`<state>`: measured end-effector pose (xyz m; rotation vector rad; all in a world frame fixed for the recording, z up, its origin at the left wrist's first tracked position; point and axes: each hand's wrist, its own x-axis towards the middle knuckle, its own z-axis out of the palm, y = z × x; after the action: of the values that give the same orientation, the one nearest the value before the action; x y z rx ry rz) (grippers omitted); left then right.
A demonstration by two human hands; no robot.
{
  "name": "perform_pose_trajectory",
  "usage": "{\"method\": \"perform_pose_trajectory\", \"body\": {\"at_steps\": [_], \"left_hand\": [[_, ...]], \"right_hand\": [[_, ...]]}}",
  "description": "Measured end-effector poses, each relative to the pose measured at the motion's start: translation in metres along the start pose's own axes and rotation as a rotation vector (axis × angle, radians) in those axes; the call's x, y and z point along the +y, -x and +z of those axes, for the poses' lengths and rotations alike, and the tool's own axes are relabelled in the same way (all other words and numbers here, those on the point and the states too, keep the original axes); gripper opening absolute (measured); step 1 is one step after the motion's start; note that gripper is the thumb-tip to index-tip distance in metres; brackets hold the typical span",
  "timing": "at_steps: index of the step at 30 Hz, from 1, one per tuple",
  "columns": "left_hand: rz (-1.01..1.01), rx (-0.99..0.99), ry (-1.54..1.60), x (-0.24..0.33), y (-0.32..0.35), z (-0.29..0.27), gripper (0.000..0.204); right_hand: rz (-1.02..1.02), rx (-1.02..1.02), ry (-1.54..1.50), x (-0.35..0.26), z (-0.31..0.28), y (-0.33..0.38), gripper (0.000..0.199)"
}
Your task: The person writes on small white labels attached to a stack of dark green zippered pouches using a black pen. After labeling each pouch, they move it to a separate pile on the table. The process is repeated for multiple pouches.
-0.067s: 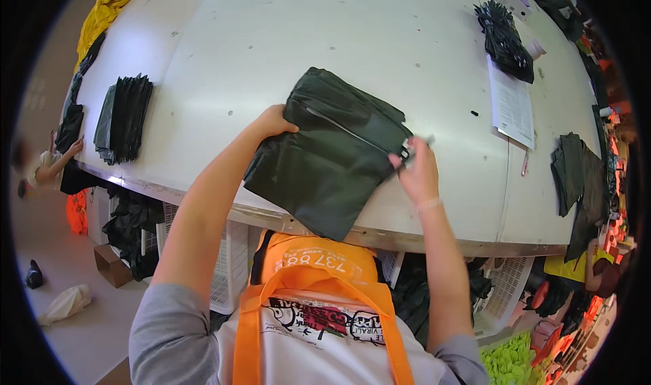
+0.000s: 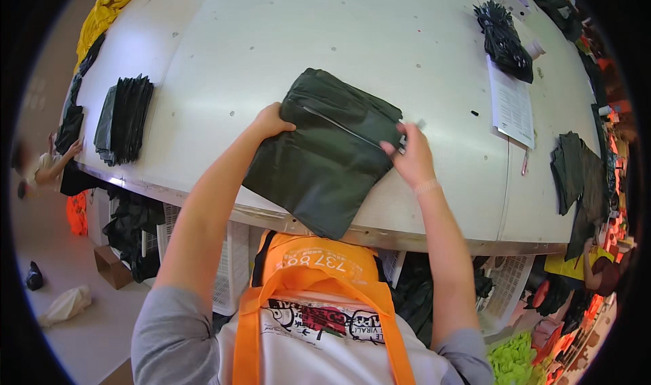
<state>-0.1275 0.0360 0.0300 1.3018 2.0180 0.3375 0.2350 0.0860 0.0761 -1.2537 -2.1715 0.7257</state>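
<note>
A stack of dark green fabric pieces (image 2: 319,161) lies at the table's near edge, its lower corner hanging over toward me. A thin dark strip with a pale glint, like a zipper or seam, runs slantwise across the top piece. My left hand (image 2: 272,122) grips the upper left edge, thumb on top and the other fingers beneath. At the strip's right end my right hand (image 2: 415,160) is closed, thumb and fingers pinched together. Something small, grey and blurred pokes out past its fingers; its kind is unclear.
On the white table (image 2: 224,39) stand a dark fabric stack (image 2: 125,120) at left and a dark bundle (image 2: 503,39) on a paper sheet (image 2: 512,107) at right. More dark cloth (image 2: 576,175) hangs over the right edge. White crates (image 2: 230,263) sit below. Another person's arm (image 2: 57,168) shows far left.
My right hand has moved slightly up and left, closer against the fabric's right edge. The stack and my left hand have shifted only a little.
</note>
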Motion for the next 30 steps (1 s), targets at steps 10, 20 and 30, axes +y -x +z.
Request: {"method": "perform_pose_trajectory", "body": {"at_steps": [10,20,30], "left_hand": [[-0.627,0.43,1.296,-0.057,0.208,0.094,0.072],[-0.594,0.026,1.306,-0.039,0.181,0.044,0.045],[-0.273,0.238,1.166,-0.142,0.163,-0.094,0.062]], "right_hand": [[0.045,-0.369,0.477,-0.005,0.075,-0.103,0.094],[0.089,-0.355,0.194,-0.023,0.074,-0.014,0.051],[-0.151,-0.182,-0.084,-0.214,0.153,-0.048,0.063]]}}
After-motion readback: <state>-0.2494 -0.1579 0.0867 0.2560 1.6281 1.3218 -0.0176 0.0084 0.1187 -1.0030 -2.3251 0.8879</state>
